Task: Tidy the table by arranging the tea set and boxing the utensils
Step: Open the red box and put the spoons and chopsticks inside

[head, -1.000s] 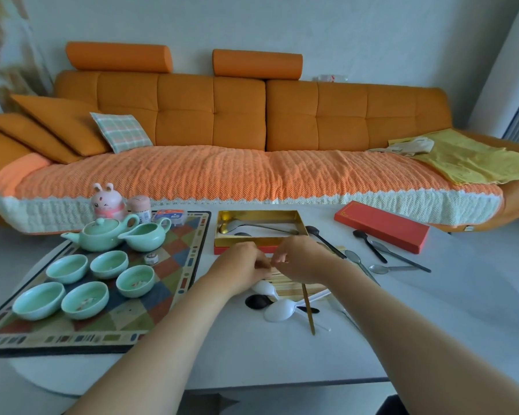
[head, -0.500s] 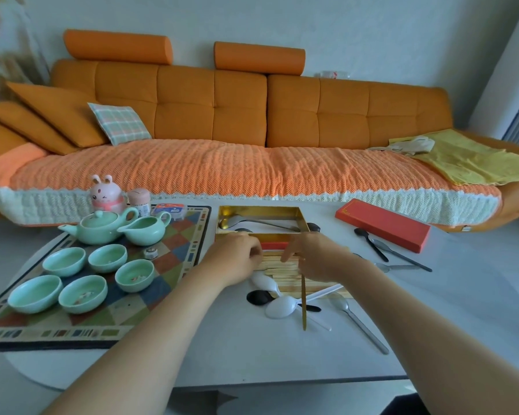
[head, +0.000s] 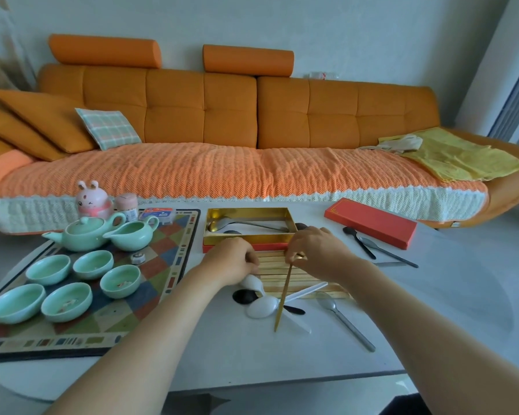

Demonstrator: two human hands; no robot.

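In the head view the right hand (head: 318,253) pinches a slim gold metal utensil (head: 284,295), its head hidden by fingers, above the slatted bamboo mat (head: 274,269) beside the open gold-lined box (head: 261,238); the left hand (head: 231,260) curls knuckles-up, its grasp impossible to tell.

Both bare forearms reached up from the bottom corners of the frame and met near its centre. The left grip (head: 231,260) lay knuckles-up, its fingers curled under and their hold hidden. The right grip (head: 315,253) pinched a thin gold utensil (head: 284,295) between thumb and fingertips.
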